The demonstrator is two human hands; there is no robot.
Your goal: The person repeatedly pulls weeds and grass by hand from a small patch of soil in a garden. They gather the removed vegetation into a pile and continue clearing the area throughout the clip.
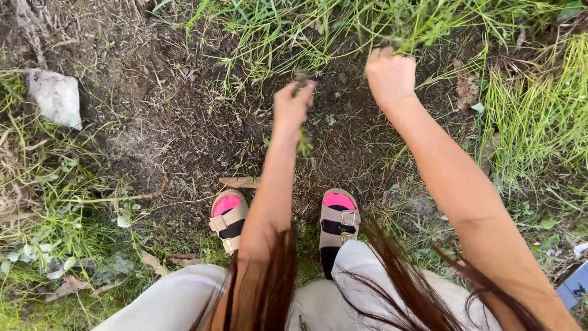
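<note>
Green grass tuft gripped inside right hand fingers

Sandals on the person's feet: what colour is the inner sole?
Bright pink, on the sandals, clearest in the head view.

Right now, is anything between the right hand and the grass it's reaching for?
Nothing visible stands between them: the right hand is closed in a grip on the grass tuft. The left hand holds a small plant clump apart, over bare soil.
</note>
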